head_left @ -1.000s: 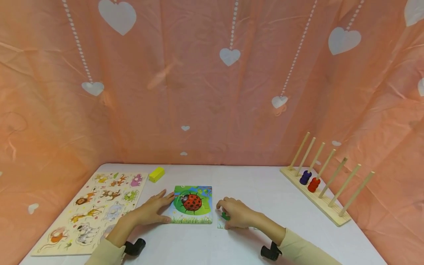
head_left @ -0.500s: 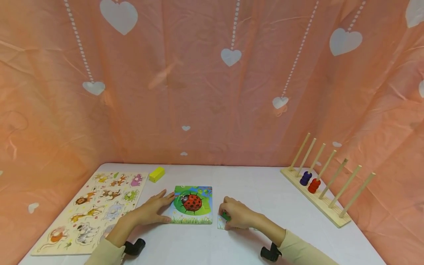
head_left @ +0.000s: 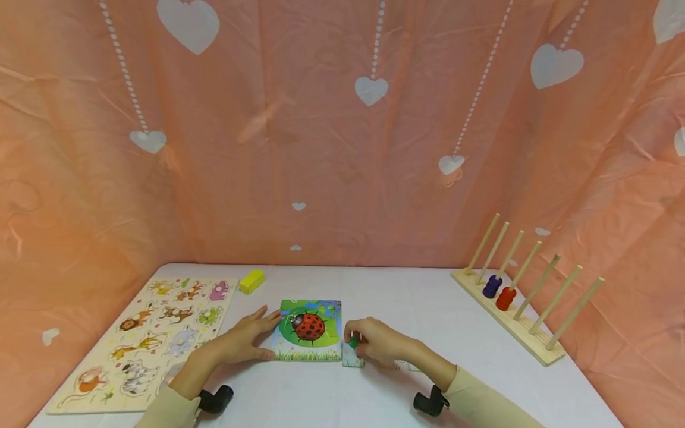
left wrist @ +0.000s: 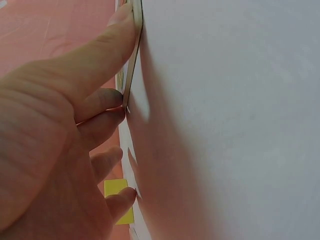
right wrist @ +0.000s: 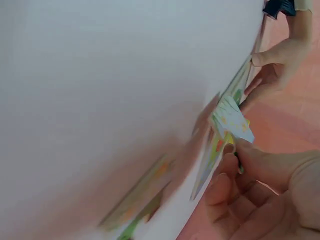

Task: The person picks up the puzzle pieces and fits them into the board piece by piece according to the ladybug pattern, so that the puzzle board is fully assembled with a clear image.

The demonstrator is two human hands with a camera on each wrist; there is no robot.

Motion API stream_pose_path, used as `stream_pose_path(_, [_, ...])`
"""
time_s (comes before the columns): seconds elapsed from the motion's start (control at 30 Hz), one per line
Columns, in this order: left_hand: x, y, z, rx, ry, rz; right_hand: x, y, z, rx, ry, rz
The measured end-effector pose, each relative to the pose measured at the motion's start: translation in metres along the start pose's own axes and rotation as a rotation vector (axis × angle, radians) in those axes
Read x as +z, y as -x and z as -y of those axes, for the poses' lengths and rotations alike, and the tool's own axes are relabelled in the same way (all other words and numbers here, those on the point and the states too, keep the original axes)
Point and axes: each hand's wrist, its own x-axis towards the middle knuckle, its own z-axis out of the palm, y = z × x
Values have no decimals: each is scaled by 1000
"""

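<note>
A square ladybug puzzle board [head_left: 308, 328] lies flat at mid-table. My left hand [head_left: 247, 337] rests at its left side with fingers spread, the thumb near the front left corner. The left wrist view shows the thumb and fingers at the thin board edge [left wrist: 131, 75]. Close to the board's front right corner, my right hand [head_left: 381, 342] pinches a light blue puzzle piece [right wrist: 232, 120] with yellow flowers between thumb and finger. In the head view, this puzzle piece [head_left: 351, 356] is partly covered by the fingers.
More puzzle pieces [right wrist: 135, 195] lie under and beside my right hand. A wooden animal puzzle board [head_left: 144, 339] fills the left side. Behind it sits a yellow block [head_left: 251, 282]. A pegged wooden rack [head_left: 514, 321] with purple and red beads stands on the right.
My right hand has moved slightly left, bringing the pinched puzzle piece up close to the ladybug board's right edge. My left hand and the board have stayed in place.
</note>
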Motion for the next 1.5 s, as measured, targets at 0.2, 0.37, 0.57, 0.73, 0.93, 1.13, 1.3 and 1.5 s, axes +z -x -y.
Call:
stream_pose_path(0.2, [1, 0, 0, -12, 12, 2, 7, -35, 11, -89, -54, -95])
stream_pose_path(0.37, [0, 0, 1, 5, 7, -8, 20, -71, 30, -93, -30, -103])
stream_pose_path(0.57, [-1, 1, 1, 18, 16, -14, 34, -94, 47, -81, 34, -74])
stream_pose_path(0.73, [-2, 0, 1, 25, 22, -15, 40, -98, 52, -56, 91, -74])
stream_pose_path(0.93, [-2, 0, 2, 43, 3, -24, 45, -100, 52, -36, 84, -113])
stream_pose_path(1.13, [-2, 0, 3, 56, -2, -28, 53, -100, 54, 22, 178, -146])
stream_pose_path(1.3, [-2, 0, 4, 55, 5, -19, 58, -99, 58, 91, 335, -138])
stream_pose_path(1.5, [-1, 1, 3, 54, 18, -21, 60, -99, 62, 97, 305, -148])
